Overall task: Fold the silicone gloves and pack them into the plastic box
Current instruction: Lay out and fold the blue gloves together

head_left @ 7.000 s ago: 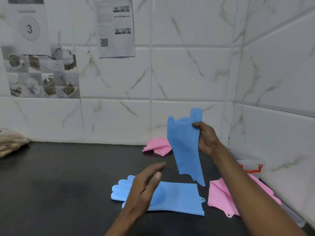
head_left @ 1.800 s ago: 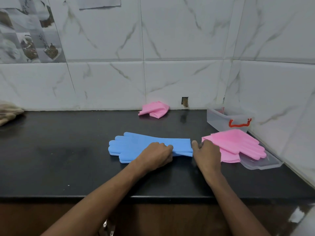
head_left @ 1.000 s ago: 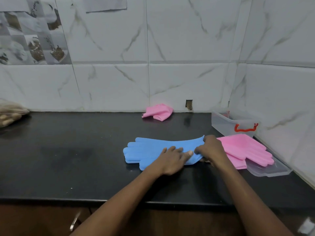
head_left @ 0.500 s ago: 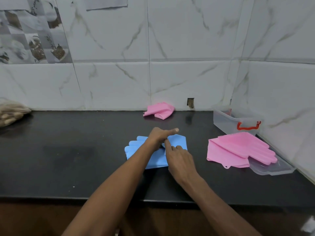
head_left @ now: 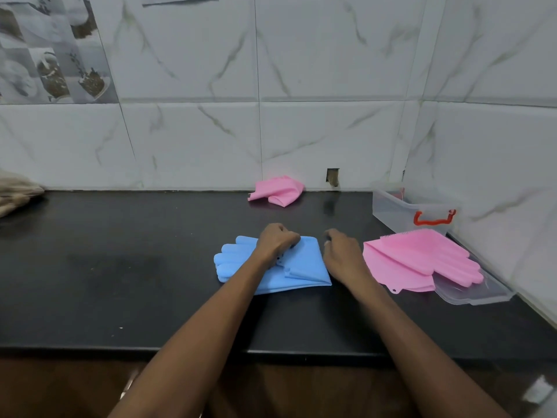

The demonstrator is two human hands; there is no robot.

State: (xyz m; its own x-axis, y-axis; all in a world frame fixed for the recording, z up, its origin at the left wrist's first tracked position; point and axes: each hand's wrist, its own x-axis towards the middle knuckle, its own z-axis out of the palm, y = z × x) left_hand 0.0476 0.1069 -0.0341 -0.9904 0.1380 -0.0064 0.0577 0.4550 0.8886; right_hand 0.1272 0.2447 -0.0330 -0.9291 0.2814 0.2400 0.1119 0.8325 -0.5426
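Observation:
Two blue silicone gloves point(head_left: 304, 268) lie stacked on the black counter, cuff end folded over to the left, fingers pointing left. My left hand point(head_left: 277, 240) rests on the fold as a fist, pinching the folded cuff. My right hand point(head_left: 340, 251) sits just right of the blue gloves with fingers curled, holding nothing. A pair of pink gloves point(head_left: 422, 257) lies flat to the right, partly on a clear lid point(head_left: 482, 294). The clear plastic box point(head_left: 391, 211) with a red handle stands in the back right corner. What it holds is hard to see.
A folded pink glove point(head_left: 277, 191) lies against the back wall. A brown cloth point(head_left: 18, 191) sits at the far left. Tiled walls close off the back and right. The counter's front edge point(head_left: 180, 351) runs below my forearms.
The blue gloves' cuff end has been folded over onto the palms. My right hand has let go and drawn off to the right; my left hand stays on the fold.

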